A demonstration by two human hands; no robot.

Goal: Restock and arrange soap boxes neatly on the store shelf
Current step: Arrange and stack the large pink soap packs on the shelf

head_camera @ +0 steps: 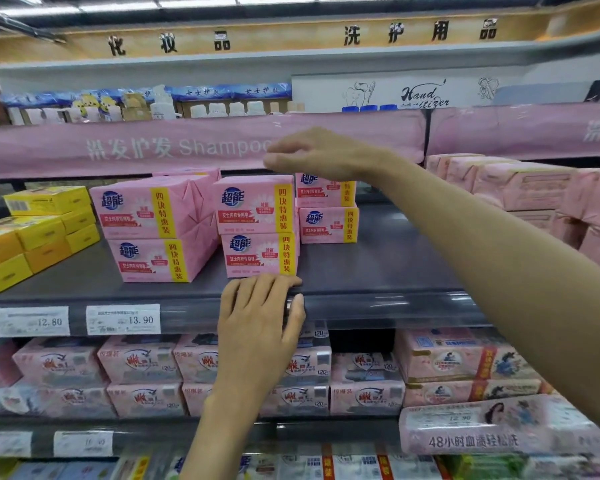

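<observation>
Pink soap boxes stand in two-high stacks on the dark shelf [378, 268]: a left stack [153, 233], a middle stack [257, 226] and a further-back right stack [326, 209]. My left hand [257, 323] rests on the shelf's front edge just below the middle stack, fingers over the lip and thumb under it. My right hand [312, 155] hovers above the middle and right stacks, fingers loosely bent and holding nothing.
Yellow soap boxes [32, 233] fill the shelf's left end, pale pink packs [534, 192] the right end. A pink Shampoo banner [153, 147] hangs just above. Price tags [122, 318] line the edge. More pink packs [146, 362] sit on the shelf below.
</observation>
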